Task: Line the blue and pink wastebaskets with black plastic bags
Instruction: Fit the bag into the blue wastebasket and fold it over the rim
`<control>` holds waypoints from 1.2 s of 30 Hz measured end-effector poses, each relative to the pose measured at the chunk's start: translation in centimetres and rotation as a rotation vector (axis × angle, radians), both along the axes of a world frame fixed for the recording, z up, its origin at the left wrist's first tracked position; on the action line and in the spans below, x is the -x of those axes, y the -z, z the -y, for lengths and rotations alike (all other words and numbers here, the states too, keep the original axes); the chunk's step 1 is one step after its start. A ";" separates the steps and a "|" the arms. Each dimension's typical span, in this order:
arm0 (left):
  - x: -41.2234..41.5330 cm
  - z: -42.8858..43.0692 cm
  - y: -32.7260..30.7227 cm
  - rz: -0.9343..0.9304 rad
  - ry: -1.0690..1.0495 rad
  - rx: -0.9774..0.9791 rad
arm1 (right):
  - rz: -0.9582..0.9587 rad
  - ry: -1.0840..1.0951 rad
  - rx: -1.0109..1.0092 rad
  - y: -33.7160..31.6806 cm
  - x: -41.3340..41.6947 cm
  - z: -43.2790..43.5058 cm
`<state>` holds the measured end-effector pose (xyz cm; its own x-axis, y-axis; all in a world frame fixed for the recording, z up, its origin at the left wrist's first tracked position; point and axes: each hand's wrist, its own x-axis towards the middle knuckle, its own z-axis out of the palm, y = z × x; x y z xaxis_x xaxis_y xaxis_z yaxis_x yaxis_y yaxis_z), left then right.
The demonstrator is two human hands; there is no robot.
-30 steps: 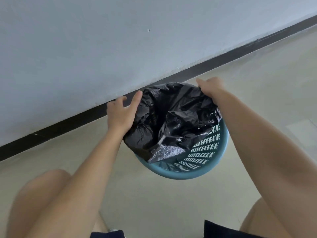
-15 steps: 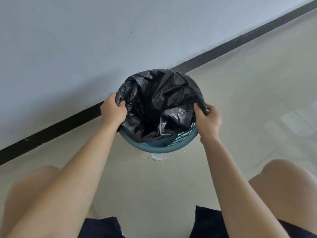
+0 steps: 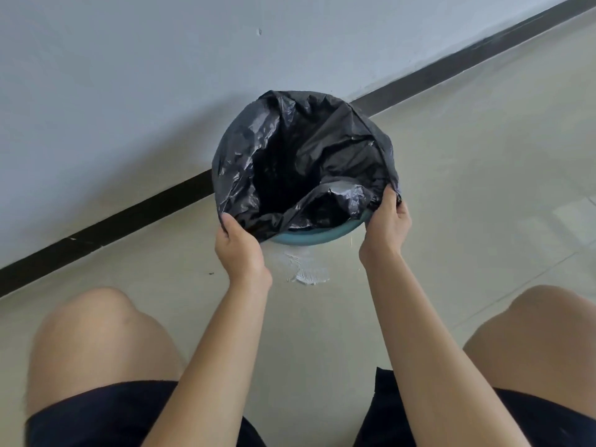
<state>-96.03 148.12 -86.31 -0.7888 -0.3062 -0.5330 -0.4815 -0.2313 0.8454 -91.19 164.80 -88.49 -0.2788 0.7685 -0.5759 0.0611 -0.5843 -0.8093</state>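
Note:
The blue wastebasket [image 3: 317, 235] stands on the floor against the wall, only its near rim showing. A black plastic bag [image 3: 300, 162] fills it, its mouth folded over the far and side rim; the near edge sags inside. My left hand [image 3: 240, 248] pinches the bag's edge at the near left of the rim. My right hand [image 3: 387, 225] grips the bag's edge at the near right. The pink wastebasket is out of view.
A grey wall [image 3: 129, 91] with a black skirting strip [image 3: 113, 225] runs diagonally behind the basket. A white smear [image 3: 306, 271] marks the beige floor just in front of it. My bare knees [image 3: 103, 333] sit at both lower corners.
Both hands have slid along the rim from the sides toward the near edge, pulling more of the bag over it. The basket now stands upright and farther from me.

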 end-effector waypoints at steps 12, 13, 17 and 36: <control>3.2 0.8 2.7 0.166 0.161 0.071 | 0.518 -0.423 -0.612 2.6 -2.3 -1.3; 3.6 0.7 2.3 0.183 0.135 0.031 | 0.505 -0.400 -0.554 2.4 -2.1 -1.6; 4.0 0.9 1.0 -0.037 0.027 0.085 | 0.081 -0.038 0.224 0.2 -1.6 -2.4; 1.5 1.4 0.7 0.116 0.427 0.138 | 0.235 -0.440 -0.265 -1.8 -0.5 -0.3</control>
